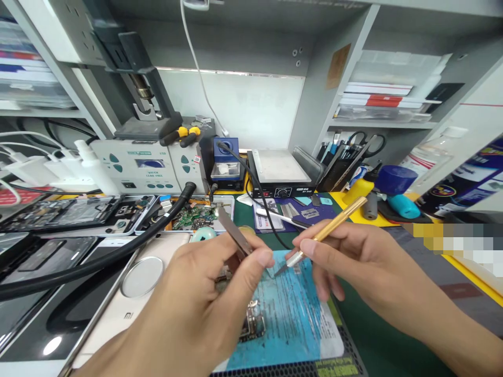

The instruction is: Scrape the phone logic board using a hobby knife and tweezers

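Left hand (204, 298): I see it pinched shut on the tweezers (234, 233), tips hidden behind my fingers.
Right hand (353, 262): closed on the gold-handled knife (334, 226), blade down near the blue mat (286, 314).
Progress: I judge work is mid-way; the circuit board (251, 324) lies on the mat, partly open, not yet finished.
Hidden: what the tweezers grip, I cannot tell; board mostly covered by my left hand.

A gold-handled knife (332, 226), grey tweezers (234, 232), a blue mat (293, 314), a green table (377, 335).
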Motion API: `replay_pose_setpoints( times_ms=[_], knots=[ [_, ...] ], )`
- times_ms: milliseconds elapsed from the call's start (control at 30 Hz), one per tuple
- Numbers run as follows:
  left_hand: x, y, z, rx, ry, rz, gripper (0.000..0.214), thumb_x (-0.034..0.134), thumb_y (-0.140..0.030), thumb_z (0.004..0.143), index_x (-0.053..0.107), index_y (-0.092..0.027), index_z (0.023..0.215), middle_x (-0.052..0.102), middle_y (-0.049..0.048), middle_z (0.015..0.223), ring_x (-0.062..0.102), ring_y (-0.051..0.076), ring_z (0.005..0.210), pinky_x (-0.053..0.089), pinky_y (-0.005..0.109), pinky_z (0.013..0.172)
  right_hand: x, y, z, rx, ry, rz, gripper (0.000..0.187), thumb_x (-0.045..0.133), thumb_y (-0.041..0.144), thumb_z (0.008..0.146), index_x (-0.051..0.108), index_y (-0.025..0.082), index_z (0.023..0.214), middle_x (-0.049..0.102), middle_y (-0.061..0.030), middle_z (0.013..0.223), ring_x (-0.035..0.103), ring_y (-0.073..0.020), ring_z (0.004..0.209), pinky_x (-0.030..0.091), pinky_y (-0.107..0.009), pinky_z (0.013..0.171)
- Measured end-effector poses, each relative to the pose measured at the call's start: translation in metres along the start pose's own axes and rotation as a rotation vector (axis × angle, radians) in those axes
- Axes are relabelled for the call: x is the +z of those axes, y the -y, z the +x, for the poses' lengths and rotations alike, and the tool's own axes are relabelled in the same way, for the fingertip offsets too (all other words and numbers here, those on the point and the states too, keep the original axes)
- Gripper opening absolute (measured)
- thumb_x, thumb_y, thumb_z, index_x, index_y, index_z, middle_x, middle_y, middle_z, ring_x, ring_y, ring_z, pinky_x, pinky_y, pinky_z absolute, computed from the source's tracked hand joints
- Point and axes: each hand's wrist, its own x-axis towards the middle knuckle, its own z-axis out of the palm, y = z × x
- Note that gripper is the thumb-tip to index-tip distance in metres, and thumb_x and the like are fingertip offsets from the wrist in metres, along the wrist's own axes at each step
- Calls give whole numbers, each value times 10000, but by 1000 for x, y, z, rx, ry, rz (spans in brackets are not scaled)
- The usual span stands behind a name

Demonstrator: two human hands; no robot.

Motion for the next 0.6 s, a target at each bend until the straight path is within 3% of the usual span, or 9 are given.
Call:
replay_pose_setpoints(
  times_ms=[100, 267, 400, 600],
  knots=[
    [-3, -1, 1, -99, -65, -100, 318, 611, -494, 1012, 785, -263, 880, 713, -4, 693, 599, 113, 549, 489, 170, 492, -1, 0, 0, 21, -7, 30, 356, 765, 548, 958, 752, 196, 907, 691, 23, 522, 581, -83, 471, 404, -173, 453],
    [-5, 5, 6, -256, -28, -436, 324, 669, -530, 989, 793, -231, 992, 790, 38, 896, 660, 120, 658, 571, 167, 577, -3, -1, 0, 67, 29, 134, 408, 769, 605, 931, 758, 199, 964, 682, 13, 551, 579, -106, 466, 403, -183, 432],
    [-6, 8, 10, -335, 1, -614, 348, 724, -543, 953, 804, -207, 990, 795, 62, 911, 663, 134, 680, 573, 184, 567, -5, -1, -1, 44, 18, 204, 362, 754, 570, 955, 784, 210, 940, 722, -14, 668, 619, -119, 566, 455, -182, 477],
    [-10, 4, 11, -359, -21, -790, 307, 778, -477, 930, 809, -172, 910, 783, 59, 896, 676, 122, 637, 597, 209, 595, 5, 3, -8, -140, -79, -81, 365, 622, 539, 1036, 775, 231, 913, 721, -15, 855, 587, -138, 712, 521, -226, 639]
  ],
)
